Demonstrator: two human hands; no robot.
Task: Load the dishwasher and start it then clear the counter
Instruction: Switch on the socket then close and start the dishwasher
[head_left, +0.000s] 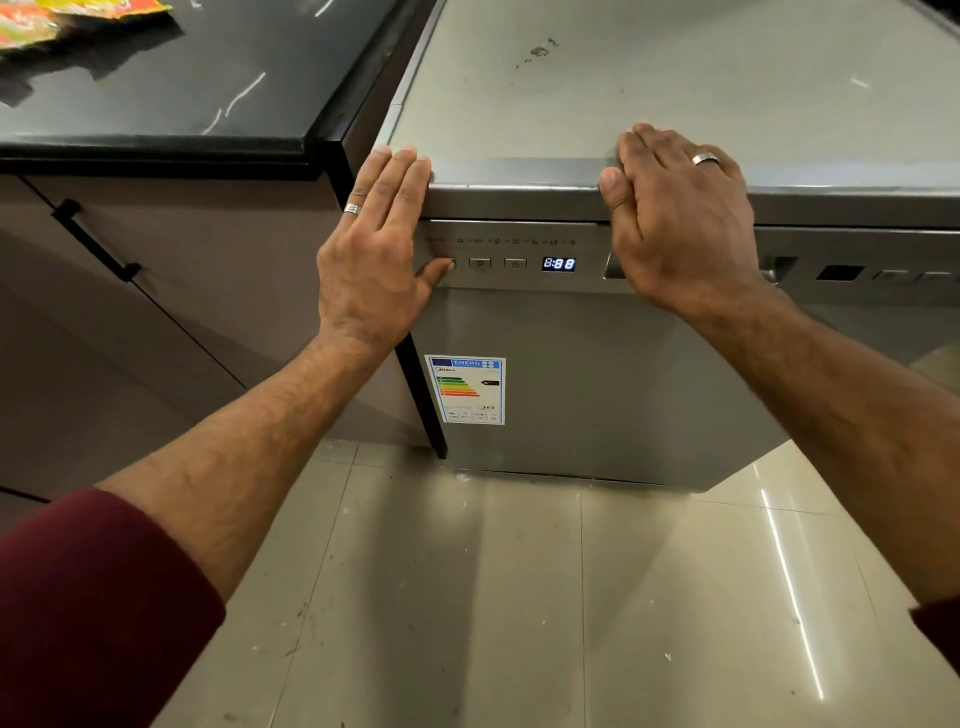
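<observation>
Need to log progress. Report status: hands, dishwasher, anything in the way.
Left hand flat on dishwasher corner, thumb on leftmost button. Right hand resting over top edge. Door closed, display lit. Nothing in the way.

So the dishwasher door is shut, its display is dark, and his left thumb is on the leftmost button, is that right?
Not quite: the display is lit, showing digits, as the head view shows. The rest holds: the dishwasher door is shut, and the left hand has its thumb on the leftmost button.
</observation>
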